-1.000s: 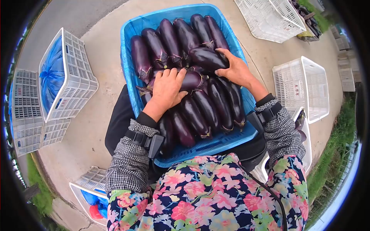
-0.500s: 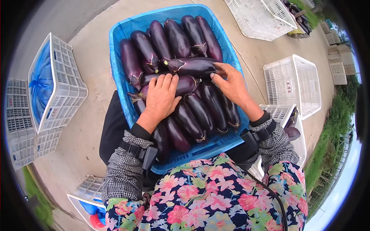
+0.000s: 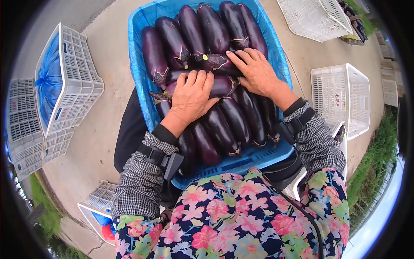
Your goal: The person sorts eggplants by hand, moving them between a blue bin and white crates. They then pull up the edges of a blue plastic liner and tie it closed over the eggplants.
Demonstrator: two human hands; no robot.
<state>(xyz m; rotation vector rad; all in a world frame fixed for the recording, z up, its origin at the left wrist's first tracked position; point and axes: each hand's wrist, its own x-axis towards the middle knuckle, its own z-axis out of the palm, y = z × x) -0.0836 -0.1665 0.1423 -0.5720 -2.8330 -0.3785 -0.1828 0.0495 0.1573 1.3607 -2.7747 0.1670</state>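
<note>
Eggplants (image 3: pixel 214 32), long, glossy and purple, nearly fill our rectangular blue-lined crate (image 3: pixel 135 56), left hand (image 3: pixel 189 98) and right hand (image 3: pixel 260 77) spread unclenched over middle ones.

Eggplants (image 3: pixel 189 31) lie in the tub (image 3: pixel 281 55). Crates (image 3: pixel 79 73) stand left, apparently stacked at the edge; further crates (image 3: pixel 330 93) stand right.

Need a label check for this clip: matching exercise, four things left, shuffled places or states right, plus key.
Things:
1. Left hand
2. Right hand
3. Blue bag
4. Lettered crate

Places or states:
A. White, on the ground at picture right
B. On the crosswise eggplant nearest the wearer
C. Gathered at a knot, in a white crate
D. Over the farthest crosswise eggplant

Pairs: 1-B, 2-D, 3-C, 4-A
</note>
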